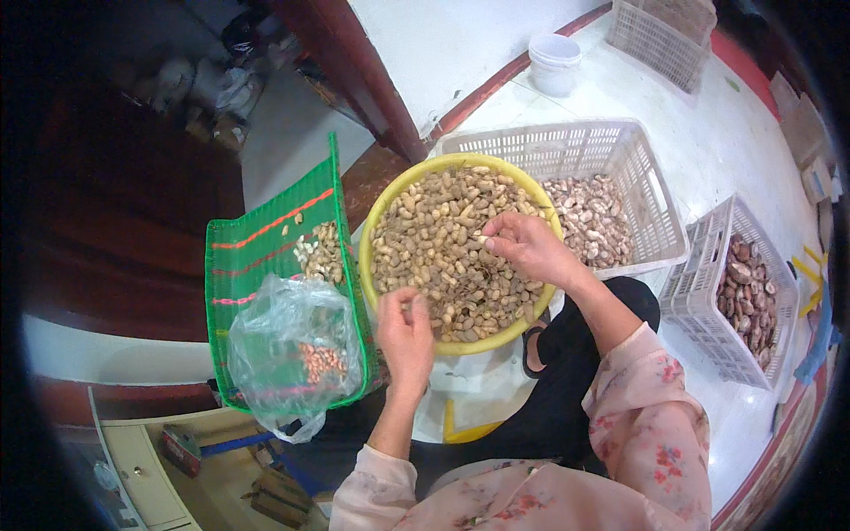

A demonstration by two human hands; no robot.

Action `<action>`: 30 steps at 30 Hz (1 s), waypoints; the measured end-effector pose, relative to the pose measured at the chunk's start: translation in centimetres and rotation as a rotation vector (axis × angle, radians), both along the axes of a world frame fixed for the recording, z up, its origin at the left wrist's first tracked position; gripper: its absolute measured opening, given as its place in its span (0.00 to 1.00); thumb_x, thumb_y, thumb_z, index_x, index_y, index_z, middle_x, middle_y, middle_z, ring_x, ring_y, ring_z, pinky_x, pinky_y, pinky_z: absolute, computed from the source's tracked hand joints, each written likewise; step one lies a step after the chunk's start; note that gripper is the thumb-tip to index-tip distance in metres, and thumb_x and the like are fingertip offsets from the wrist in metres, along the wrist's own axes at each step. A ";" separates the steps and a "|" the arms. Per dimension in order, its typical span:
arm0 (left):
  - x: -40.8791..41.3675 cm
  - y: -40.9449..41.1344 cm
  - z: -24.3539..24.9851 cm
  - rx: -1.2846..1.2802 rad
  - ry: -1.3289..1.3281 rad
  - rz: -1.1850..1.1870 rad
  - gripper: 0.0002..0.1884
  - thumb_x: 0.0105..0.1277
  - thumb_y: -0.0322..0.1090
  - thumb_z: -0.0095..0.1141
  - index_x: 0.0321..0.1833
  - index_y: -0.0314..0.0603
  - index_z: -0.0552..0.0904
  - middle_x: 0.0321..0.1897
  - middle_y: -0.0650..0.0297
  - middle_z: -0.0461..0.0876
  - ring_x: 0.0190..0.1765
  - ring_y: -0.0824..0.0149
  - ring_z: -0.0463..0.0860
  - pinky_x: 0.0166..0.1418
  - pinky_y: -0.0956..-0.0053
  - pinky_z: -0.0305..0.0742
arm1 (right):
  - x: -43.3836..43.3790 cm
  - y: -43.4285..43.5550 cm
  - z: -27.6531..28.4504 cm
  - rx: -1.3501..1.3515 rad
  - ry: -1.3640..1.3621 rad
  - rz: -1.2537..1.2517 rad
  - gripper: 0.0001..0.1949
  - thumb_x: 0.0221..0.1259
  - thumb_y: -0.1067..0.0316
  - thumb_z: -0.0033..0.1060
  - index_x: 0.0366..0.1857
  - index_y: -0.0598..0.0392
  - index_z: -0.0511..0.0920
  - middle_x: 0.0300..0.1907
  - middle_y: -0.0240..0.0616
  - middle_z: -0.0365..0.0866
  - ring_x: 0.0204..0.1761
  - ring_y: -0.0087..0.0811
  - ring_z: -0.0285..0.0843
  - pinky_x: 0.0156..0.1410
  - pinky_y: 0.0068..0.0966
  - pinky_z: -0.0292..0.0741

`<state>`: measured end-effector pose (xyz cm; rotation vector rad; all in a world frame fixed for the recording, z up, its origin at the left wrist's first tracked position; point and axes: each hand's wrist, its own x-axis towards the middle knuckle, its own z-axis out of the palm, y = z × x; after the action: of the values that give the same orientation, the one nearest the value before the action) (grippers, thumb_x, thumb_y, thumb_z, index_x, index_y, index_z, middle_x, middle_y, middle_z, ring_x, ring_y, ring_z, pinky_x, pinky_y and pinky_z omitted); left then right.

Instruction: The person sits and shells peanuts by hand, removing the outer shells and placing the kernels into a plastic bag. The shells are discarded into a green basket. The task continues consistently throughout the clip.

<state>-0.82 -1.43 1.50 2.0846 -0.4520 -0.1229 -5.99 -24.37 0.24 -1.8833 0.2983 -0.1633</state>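
Note:
A round yellow basin [458, 348] full of unshelled peanuts [431, 226] stands in front of me. Over its right side, my right hand [528, 249] pinches a small pale peanut [483, 239] between thumb and fingertips. My left hand [406, 338] is at the basin's near left rim, fingers curled and blurred; whether anything is in them cannot be made out. Left of the basin is a green woven basket [265, 259] with striped sides. It holds a heap of peanut shells [322, 255] and a clear plastic bag [265, 338] with reddish shelled kernels [323, 360] in it.
Behind the basin, a white slotted crate [664, 219] holds pale brown pieces, possibly mushrooms. Another crate [697, 279] at right holds darker ones. A white bucket [555, 66] and further crates [657, 43] stand farther back. An open drawer [143, 471] lies lower left.

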 end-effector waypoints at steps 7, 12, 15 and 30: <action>-0.1 -1.4 1.2 -0.192 0.681 -0.202 0.20 0.75 0.52 0.42 0.31 0.44 0.72 0.17 0.72 0.69 0.17 0.79 0.66 0.19 0.83 0.58 | 0.8 4.8 -1.4 0.580 -0.050 0.457 0.10 0.68 0.66 0.57 0.47 0.58 0.75 0.36 0.26 0.79 0.40 0.17 0.74 0.44 0.16 0.72; 0.0 -0.2 0.9 -0.469 0.845 -0.123 0.18 0.76 0.52 0.41 0.36 0.46 0.72 0.19 0.73 0.69 0.16 0.79 0.64 0.18 0.85 0.54 | 1.3 7.2 0.3 0.848 0.023 0.392 0.11 0.69 0.60 0.56 0.44 0.56 0.74 0.31 0.26 0.77 0.28 0.13 0.67 0.31 0.13 0.63; -0.5 -0.1 0.5 -0.547 0.826 -0.090 0.16 0.76 0.50 0.40 0.38 0.46 0.72 0.22 0.71 0.70 0.17 0.79 0.64 0.18 0.85 0.55 | 1.0 7.4 1.0 0.760 0.084 0.326 0.10 0.69 0.60 0.57 0.41 0.54 0.73 0.27 0.26 0.75 0.20 0.12 0.60 0.24 0.13 0.56; -2.1 2.3 0.2 -0.043 -0.090 -0.125 0.10 0.70 0.34 0.54 0.47 0.35 0.77 0.34 0.57 0.81 0.36 0.57 0.81 0.41 0.66 0.75 | 0.3 9.1 -0.5 0.986 0.266 0.344 0.15 0.70 0.50 0.53 0.37 0.52 0.72 0.22 0.25 0.68 0.14 0.13 0.52 0.18 0.14 0.49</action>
<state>-2.87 0.88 1.71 2.0252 -0.6351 -0.0918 -5.66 -15.31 -0.21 -0.9418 0.1743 0.4105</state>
